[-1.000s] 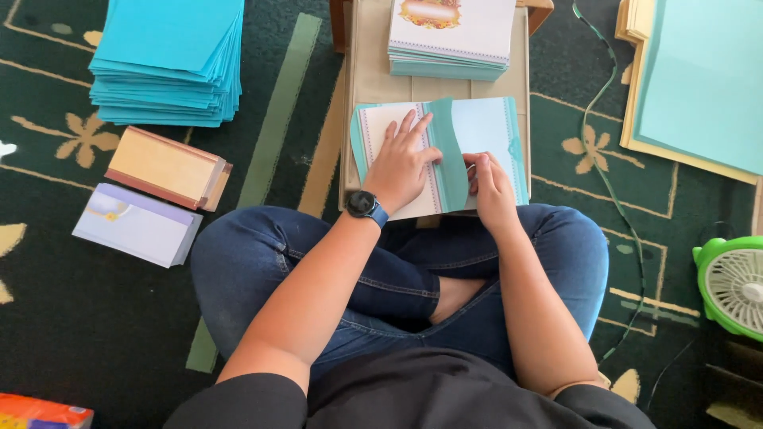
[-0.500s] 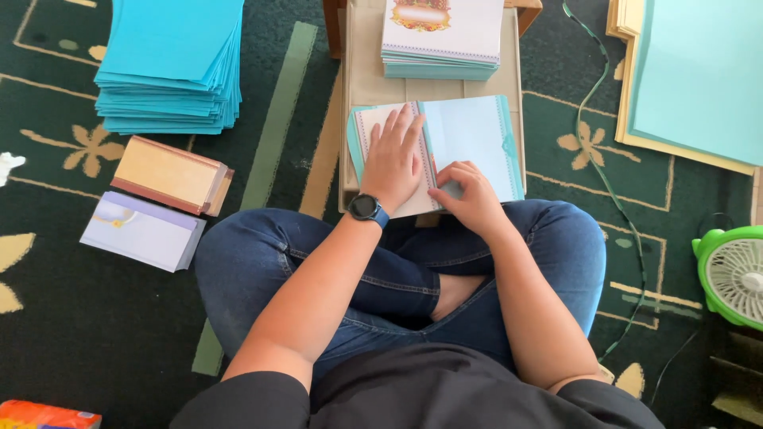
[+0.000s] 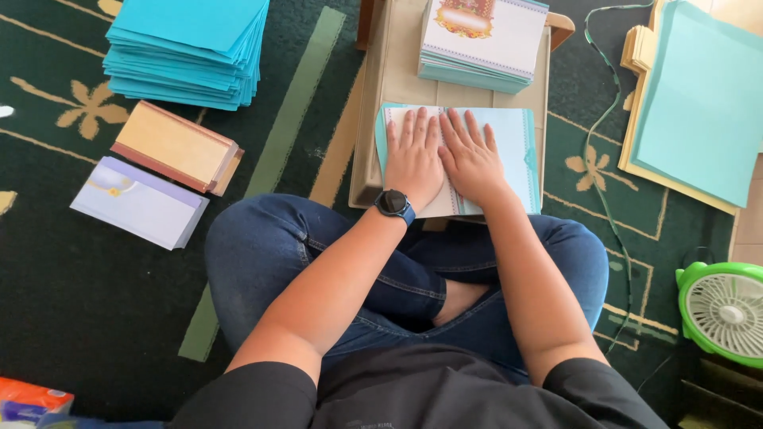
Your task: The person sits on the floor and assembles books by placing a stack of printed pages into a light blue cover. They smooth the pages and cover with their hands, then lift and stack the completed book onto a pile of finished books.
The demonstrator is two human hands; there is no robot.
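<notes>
Folded card (image 3: 509, 151): pale turquoise with a white inner panel, pressed under both hands. Card stack (image 3: 482, 36) at 12 o'clock: white faces, orange-gold ornament, teal edges. Desk (image 3: 393, 71): beige. Paper stack (image 3: 191, 48) at 10 o'clock: bright turquoise. Two boxes at 9 o'clock: one tan with brown edging (image 3: 176, 147), one lavender-white (image 3: 139, 202). Carpet (image 3: 71, 318): dark green with cream flower motifs and an olive stripe. Fan (image 3: 722, 310) at 4 o'clock: lime green, white grille. Wristwatch (image 3: 393, 203): black, strap possibly blue. Jeans (image 3: 262, 254): dark blue.
</notes>
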